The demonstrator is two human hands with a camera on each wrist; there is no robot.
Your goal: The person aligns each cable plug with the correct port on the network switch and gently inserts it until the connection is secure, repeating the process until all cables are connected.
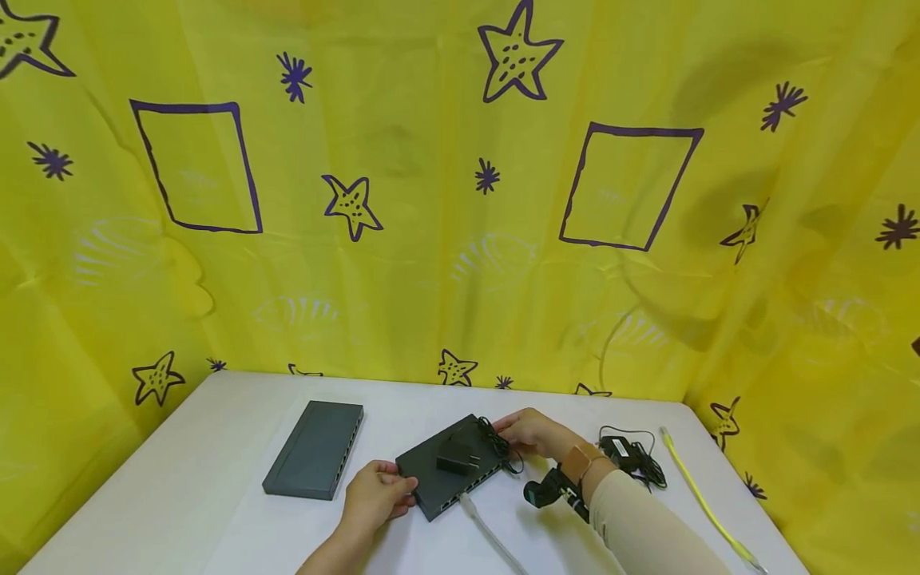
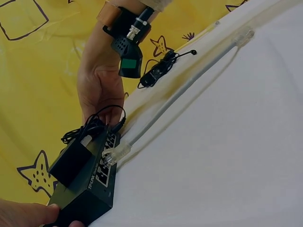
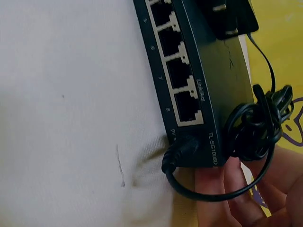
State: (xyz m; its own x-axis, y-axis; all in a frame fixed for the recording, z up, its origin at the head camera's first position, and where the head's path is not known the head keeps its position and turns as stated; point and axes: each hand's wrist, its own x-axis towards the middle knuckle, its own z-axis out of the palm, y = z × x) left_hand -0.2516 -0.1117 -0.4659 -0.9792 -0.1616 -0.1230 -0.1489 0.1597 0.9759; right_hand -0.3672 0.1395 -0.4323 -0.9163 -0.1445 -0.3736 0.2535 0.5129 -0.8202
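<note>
A dark TP-Link network switch is held at its two ends. At the left end my left hand grips it, thumb on the top edge. The right hand holds the far right corner, its fingers curled against that end. On top of the switch lies a black power adapter with its cord bundled at the right end. The cord's barrel plug sits in the 9V socket. A grey network cable has its clear connector at a port on the front row.
A second dark switch lies on the white table at left. At right are another black adapter with a bundled cord and a yellow network cable. A yellow patterned curtain hangs behind the table.
</note>
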